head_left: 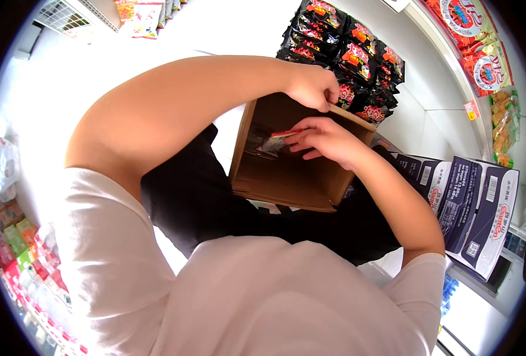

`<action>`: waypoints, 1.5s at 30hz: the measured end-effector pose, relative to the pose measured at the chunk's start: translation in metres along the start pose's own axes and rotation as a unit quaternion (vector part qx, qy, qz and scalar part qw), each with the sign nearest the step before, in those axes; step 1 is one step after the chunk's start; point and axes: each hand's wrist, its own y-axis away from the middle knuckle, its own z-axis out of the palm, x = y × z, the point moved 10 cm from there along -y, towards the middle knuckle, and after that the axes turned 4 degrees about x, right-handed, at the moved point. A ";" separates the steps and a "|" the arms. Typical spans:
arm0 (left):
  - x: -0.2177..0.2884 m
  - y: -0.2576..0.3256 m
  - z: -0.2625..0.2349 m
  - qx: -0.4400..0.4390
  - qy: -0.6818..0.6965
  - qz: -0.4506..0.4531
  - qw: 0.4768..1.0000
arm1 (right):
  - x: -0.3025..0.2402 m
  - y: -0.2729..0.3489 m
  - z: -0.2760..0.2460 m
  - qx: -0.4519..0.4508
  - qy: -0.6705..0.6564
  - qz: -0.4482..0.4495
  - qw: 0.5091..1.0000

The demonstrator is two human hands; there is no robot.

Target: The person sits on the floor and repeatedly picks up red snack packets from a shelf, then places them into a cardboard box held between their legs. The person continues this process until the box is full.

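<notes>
An open brown cardboard box point(286, 184) rests against my dark-trousered lap, its opening facing up. My left hand point(314, 88) reaches over to the box's far edge, fingers curled closed on the rim. Over the opening, my right hand point(327, 141) pinches a small packet point(279, 136) with red, yellow and white on it, between thumb and fingers. Part of the packet is covered by the fingers. Beneath it, something clear and shiny, perhaps plastic wrap point(261, 145), lies in the box; its kind is unclear.
Stacked black snack bags point(358, 56) stand just beyond the box. Dark blue and white cartons point(473, 213) are at my right. Red snack bags point(488, 68) sit on a shelf at the upper right. Colourful packages point(28, 249) line the left side.
</notes>
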 end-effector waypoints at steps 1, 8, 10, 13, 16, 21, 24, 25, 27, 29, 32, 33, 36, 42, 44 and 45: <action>0.000 0.001 0.003 -0.013 -0.038 -0.008 0.999 | 0.005 -0.010 0.002 0.013 -0.007 0.012 1.000; 0.008 0.011 0.015 -0.069 -0.273 0.002 0.960 | 0.046 -0.090 0.016 0.096 -0.194 -0.007 0.976; 0.004 0.010 0.017 -0.073 -0.303 0.006 0.950 | 0.058 -0.113 0.021 0.108 -0.206 -0.026 0.972; 0.009 0.010 0.017 -0.079 -0.293 -0.014 0.953 | 0.102 -0.155 0.043 0.087 -0.270 0.012 0.959; 0.010 0.010 0.018 -0.063 -0.303 0.012 0.951 | 0.135 -0.177 0.071 0.054 -0.311 0.068 0.947; 0.002 0.014 0.016 -0.072 -0.287 -0.022 0.955 | 0.119 -0.157 0.073 0.055 -0.160 0.089 0.982; 0.007 0.011 0.017 -0.079 -0.282 -0.021 0.956 | 0.112 -0.173 0.008 0.171 -0.005 -0.013 0.985; 0.008 0.011 0.016 -0.081 -0.282 -0.021 0.956 | 0.102 -0.175 -0.014 0.254 0.083 -0.093 0.959; 0.006 0.011 0.014 -0.051 -0.269 -0.006 0.962 | 0.095 -0.190 -0.033 0.335 0.176 -0.178 0.908; 0.005 0.005 0.013 -0.036 -0.260 0.009 0.965 | 0.123 -0.217 -0.046 0.351 0.180 -0.177 0.902; 0.005 0.002 0.015 -0.029 -0.256 0.011 0.966 | 0.153 -0.263 -0.015 0.212 0.127 -0.178 0.952; 0.003 0.002 0.016 -0.029 -0.260 0.008 0.965 | 0.152 -0.262 -0.003 0.182 0.162 -0.191 0.951; -0.001 0.010 0.013 -0.023 -0.268 -0.004 0.963 | 0.138 -0.245 0.038 0.115 0.220 -0.196 0.949; -0.001 -0.002 0.012 -0.033 -0.277 -0.010 0.960 | 0.134 -0.250 0.003 0.042 0.465 -0.112 0.877; -0.004 -0.002 0.012 -0.040 -0.272 -0.028 0.961 | 0.108 -0.226 0.014 -0.064 0.589 -0.114 0.798; -0.004 -0.002 0.011 -0.044 -0.278 -0.037 0.959 | 0.092 -0.207 0.018 -0.094 0.607 -0.115 0.781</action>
